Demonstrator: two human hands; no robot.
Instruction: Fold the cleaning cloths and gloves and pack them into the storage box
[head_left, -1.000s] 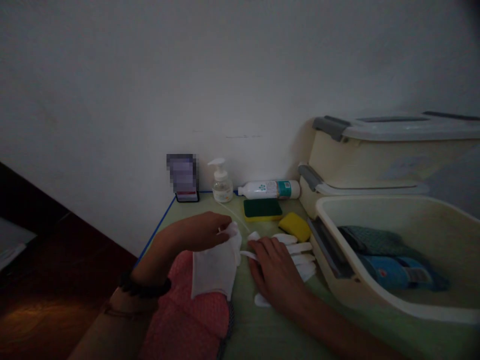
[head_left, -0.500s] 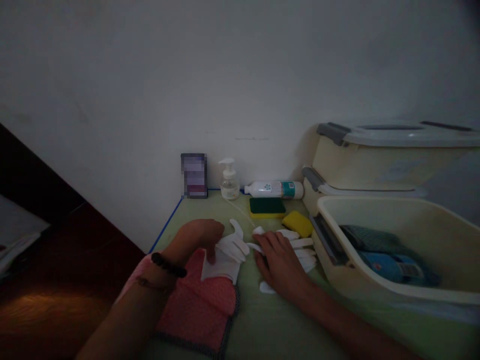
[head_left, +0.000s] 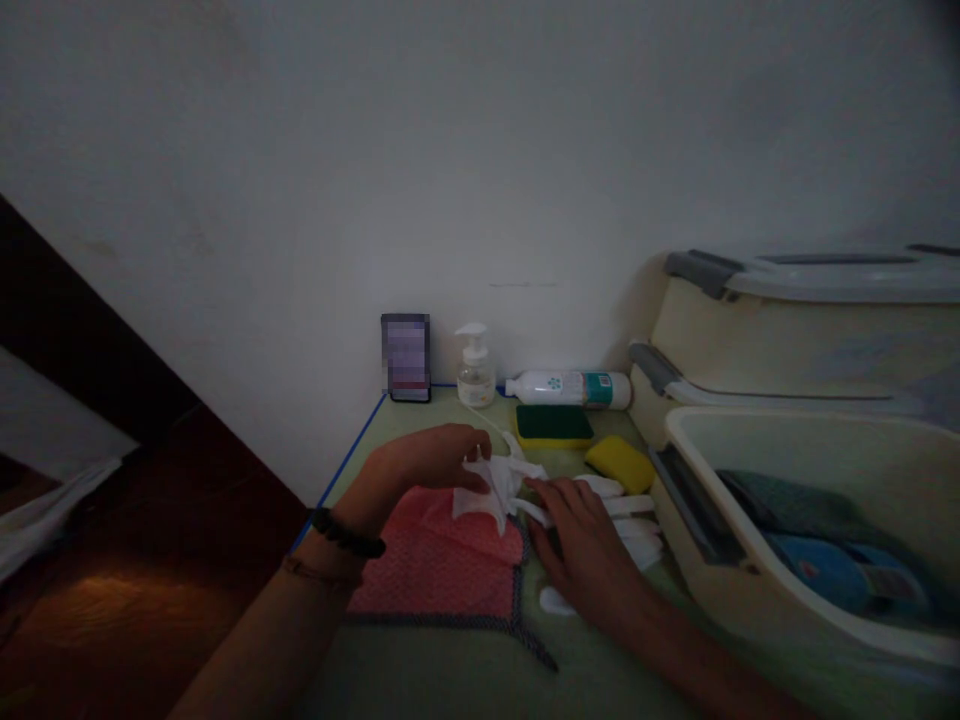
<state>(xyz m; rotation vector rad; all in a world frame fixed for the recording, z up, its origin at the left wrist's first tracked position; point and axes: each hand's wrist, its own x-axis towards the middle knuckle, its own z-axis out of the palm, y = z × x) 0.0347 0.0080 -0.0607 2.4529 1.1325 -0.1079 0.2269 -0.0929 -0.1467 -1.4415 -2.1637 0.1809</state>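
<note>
My left hand (head_left: 442, 455) pinches a crumpled white glove (head_left: 499, 490) between thumb and fingers, over a pink cloth (head_left: 450, 580) with a dark grey edge. My right hand (head_left: 581, 530) lies with fingers stretched out on more white gloves (head_left: 637, 535), whose fingers stick out around it. A white glove finger shows between its thumb and forefinger. The fingertips of my right hand are close to the crumpled glove; whether they touch it I cannot tell.
Behind stand a phone (head_left: 406, 360) and a pump bottle (head_left: 475, 370). A white bottle (head_left: 570, 388) lies by the wall. A green-and-yellow sponge (head_left: 553, 427) and a yellow sponge (head_left: 620, 465) are nearer. On the right, an open cream bin (head_left: 697, 560) holds cloth and a blue package.
The glove in my left hand has gone from hanging spread out to crumpled and nearer my right hand. More of the pink cloth shows. My right hand stays on the other gloves.
</note>
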